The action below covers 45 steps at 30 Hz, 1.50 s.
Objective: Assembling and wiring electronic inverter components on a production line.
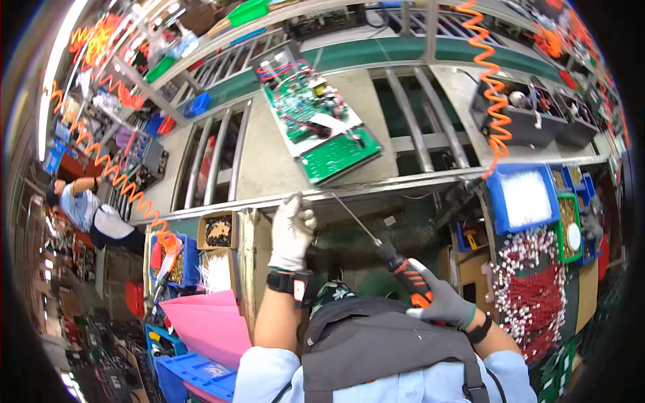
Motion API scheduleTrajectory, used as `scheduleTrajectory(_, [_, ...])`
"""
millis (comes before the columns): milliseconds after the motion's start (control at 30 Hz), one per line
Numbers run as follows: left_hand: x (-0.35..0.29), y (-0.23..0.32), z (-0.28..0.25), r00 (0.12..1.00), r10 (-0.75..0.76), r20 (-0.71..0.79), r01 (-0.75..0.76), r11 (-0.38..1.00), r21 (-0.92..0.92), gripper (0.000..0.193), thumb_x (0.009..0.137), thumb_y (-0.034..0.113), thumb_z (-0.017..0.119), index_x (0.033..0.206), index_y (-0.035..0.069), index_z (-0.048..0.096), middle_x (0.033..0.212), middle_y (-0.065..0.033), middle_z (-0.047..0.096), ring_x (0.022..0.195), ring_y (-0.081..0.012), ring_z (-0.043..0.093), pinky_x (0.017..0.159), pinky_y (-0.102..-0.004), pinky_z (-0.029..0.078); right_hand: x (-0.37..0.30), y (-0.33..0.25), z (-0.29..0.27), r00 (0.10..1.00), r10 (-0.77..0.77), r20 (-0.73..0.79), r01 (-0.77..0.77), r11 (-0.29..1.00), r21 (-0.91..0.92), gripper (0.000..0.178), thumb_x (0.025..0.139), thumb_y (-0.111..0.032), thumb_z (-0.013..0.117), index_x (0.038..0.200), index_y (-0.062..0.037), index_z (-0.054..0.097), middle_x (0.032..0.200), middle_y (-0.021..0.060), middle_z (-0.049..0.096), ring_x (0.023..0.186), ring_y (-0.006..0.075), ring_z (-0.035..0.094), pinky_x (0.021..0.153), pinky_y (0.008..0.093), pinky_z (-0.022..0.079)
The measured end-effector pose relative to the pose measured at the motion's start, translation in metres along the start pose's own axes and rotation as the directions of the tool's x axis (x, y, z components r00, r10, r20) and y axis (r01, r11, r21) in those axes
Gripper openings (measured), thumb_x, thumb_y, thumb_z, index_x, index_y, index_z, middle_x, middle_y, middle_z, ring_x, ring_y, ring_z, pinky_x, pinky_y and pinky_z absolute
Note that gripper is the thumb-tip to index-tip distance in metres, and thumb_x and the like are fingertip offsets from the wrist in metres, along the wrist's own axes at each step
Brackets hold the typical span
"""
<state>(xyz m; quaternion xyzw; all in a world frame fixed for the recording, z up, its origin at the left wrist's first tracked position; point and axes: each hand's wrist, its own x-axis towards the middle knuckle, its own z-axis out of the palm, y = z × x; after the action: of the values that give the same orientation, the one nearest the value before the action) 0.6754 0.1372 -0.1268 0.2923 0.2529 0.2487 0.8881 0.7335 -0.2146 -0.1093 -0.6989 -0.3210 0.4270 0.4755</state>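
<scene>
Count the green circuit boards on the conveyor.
2. One circuit board with wires and parts lies on the conveyor ahead of the left hand; a plainer board lies against its near-right end. Others may be hidden.

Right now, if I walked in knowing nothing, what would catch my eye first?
Probably the green circuit boards lying on the conveyor track at the centre top, with a bright orange coiled hose hanging to their right. Below them, the right hand in a grey glove grips a long-shafted screwdriver with an orange-and-black handle, while the gloved left hand reaches to the track's near edge. A pink sheet lies at lower left.
</scene>
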Motion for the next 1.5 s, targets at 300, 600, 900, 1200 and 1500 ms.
scheduleTrajectory(300, [0.054, 0.173, -0.263, 0.887, 0.458, 0.055, 0.196, -0.482, 0.854, 0.029, 0.078, 0.021, 0.060, 0.103, 0.006, 0.065, 0.099, -0.0228, 0.065, 0.093, -0.0384, 0.062, 0.086, -0.0441, 0.050, 0.027, 0.030, 0.021, 0.894, 0.443, 0.068, -0.447, 0.893, 0.056, 0.098, 0.074, -0.017, 0.079, 0.151, -0.0115, 0.019, 0.126, 0.0107, 0.055, 0.102, 0.0170, 0.057, 0.092, 0.0307, 0.045])
scheduleTrajectory(600, [0.084, 0.155, -0.292, 0.925, 0.362, -0.113, 0.246, -0.346, 0.905, 0.024, 0.085, 0.022, 0.055, 0.102, 0.009, 0.065, 0.100, -0.0189, 0.067, 0.098, -0.0346, 0.063, 0.087, -0.0444, 0.049, 0.131, -0.008, 0.044, 0.945, 0.286, 0.161, -0.236, 0.933, -0.273, 0.100, 0.073, -0.016, 0.079, 0.151, -0.0116, 0.018, 0.117, 0.0108, 0.058, 0.095, 0.0163, 0.057, 0.087, 0.0302, 0.046])
scheduleTrajectory(900, [0.091, 0.171, -0.253, 0.711, 0.657, -0.251, 0.214, 0.138, 0.967, 0.017, 0.085, 0.023, 0.061, 0.091, 0.009, 0.068, 0.081, -0.0096, 0.070, 0.079, -0.0255, 0.067, 0.070, -0.0388, 0.052, 0.146, -0.023, 0.032, 0.976, 0.001, 0.217, 0.097, 0.894, -0.438, 0.101, 0.073, -0.014, 0.080, 0.152, -0.0116, 0.016, 0.107, 0.0109, 0.062, 0.088, 0.0156, 0.057, 0.083, 0.0298, 0.047])
scheduleTrajectory(1200, [0.006, 0.083, -0.027, 0.991, -0.067, 0.119, 0.102, 0.944, -0.314, 0.018, 0.093, 0.021, 0.061, 0.102, 0.004, 0.062, 0.105, -0.0117, 0.063, 0.061, -0.0056, 0.052, 0.048, -0.0173, 0.043, 0.110, -0.067, 0.012, 0.973, -0.022, 0.228, 0.102, 0.933, -0.346, 0.101, 0.072, -0.022, 0.079, 0.151, -0.0135, 0.017, 0.114, 0.0202, 0.062, 0.101, 0.0379, 0.063, 0.086, 0.0347, 0.049])
scheduleTrajectory(1500, [0.005, 0.042, -0.001, 0.948, -0.164, 0.272, 0.256, 0.901, -0.350, 0.018, 0.094, 0.014, 0.060, 0.108, 0.002, 0.060, 0.106, -0.0143, 0.064, 0.074, -0.0135, 0.063, 0.056, -0.0214, 0.050, 0.049, -0.046, -0.008, 0.994, -0.061, 0.088, 0.090, 0.926, -0.366, 0.100, 0.072, -0.021, 0.077, 0.152, -0.0159, 0.017, 0.117, 0.0211, 0.061, 0.103, 0.0375, 0.062, 0.087, 0.0363, 0.049])
